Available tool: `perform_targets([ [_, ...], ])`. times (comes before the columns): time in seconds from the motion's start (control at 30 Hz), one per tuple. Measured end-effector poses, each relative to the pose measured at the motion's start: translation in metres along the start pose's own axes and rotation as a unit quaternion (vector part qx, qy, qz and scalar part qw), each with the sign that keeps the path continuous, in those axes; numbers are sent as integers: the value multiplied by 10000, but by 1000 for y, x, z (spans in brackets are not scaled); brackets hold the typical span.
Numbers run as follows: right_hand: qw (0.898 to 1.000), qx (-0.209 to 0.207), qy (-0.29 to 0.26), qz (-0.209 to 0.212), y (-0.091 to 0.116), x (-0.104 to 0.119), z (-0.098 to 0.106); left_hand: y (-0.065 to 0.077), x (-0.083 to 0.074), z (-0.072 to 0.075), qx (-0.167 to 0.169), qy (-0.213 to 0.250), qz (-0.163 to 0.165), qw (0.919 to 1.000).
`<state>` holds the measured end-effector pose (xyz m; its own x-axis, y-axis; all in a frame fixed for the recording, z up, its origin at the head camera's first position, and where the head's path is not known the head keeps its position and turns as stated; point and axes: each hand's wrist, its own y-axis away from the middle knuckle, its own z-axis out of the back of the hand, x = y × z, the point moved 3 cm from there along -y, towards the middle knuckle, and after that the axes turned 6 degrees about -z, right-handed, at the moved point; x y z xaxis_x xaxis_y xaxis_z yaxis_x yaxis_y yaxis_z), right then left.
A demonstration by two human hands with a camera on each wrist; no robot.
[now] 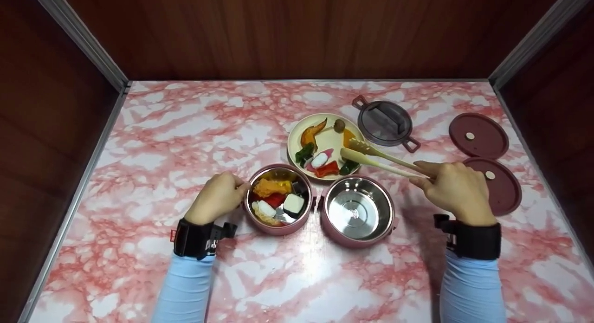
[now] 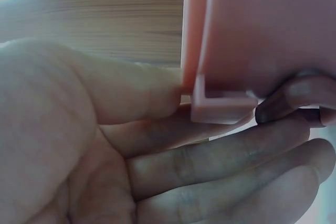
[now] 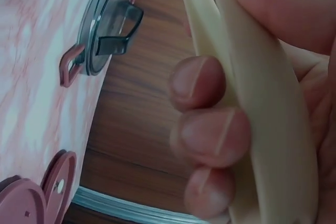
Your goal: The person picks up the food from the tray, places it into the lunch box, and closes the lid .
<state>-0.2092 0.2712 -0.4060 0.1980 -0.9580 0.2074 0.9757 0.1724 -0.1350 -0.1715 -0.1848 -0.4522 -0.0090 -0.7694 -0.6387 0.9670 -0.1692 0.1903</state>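
My left hand (image 1: 219, 197) pinches the left side of a pink pot (image 1: 283, 228) with a steel inside; in the left wrist view the thumb and index finger grip its small side tab (image 2: 223, 109). The pot holds an orange fried piece (image 1: 271, 187), a white-topped dark square piece (image 1: 293, 204) and other toy-like food pieces. My right hand (image 1: 457, 188) grips cream tongs (image 1: 387, 165), fingers wrapped round the arms in the right wrist view. The tong tips hang over a cream plate (image 1: 332, 144), beside an orange slice (image 1: 349, 137).
A second pink pot (image 1: 355, 239) with a bare steel interior stands right of the filled one. The plate also carries a pumpkin wedge (image 1: 312, 136), a red pepper piece (image 1: 327, 169) and greens. Behind lie a grey lid (image 1: 385, 123) and two maroon lids (image 1: 479, 135). Wood panels enclose the marbled table.
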Motion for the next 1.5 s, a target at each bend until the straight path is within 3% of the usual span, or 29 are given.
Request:
perform_targets([
  [0.2,9966,780,271,-48,-17,12,19,-1,-3,0,4,-72,3,10000],
  [0.37,9870,1378,826,-81,-43,34,44,0,-2,2,9,-14,40,10000],
  [0.5,9784,1701,1173,-2,-60,53,53,1,-1,2,7,35,21,10000],
  [0.63,9753,1678,1420,204,-70,66,58,1,-1,1,15,63,27,10000],
  [0.83,9779,1313,1501,634,-70,71,72,2,0,0,0,83,1,10000],
  [1.03,9847,761,1155,1061,-49,74,92,1,-2,1,-134,-68,-261,9995],
  [1.2,9777,345,952,1840,-28,92,96,0,-2,2,-236,-272,-428,9984],
  [1.3,9697,448,892,2230,-18,106,91,0,-2,2,-218,-243,-398,9987],
  [1.5,9548,1035,675,2704,-13,130,66,0,-2,1,-133,-126,-284,9994],
])
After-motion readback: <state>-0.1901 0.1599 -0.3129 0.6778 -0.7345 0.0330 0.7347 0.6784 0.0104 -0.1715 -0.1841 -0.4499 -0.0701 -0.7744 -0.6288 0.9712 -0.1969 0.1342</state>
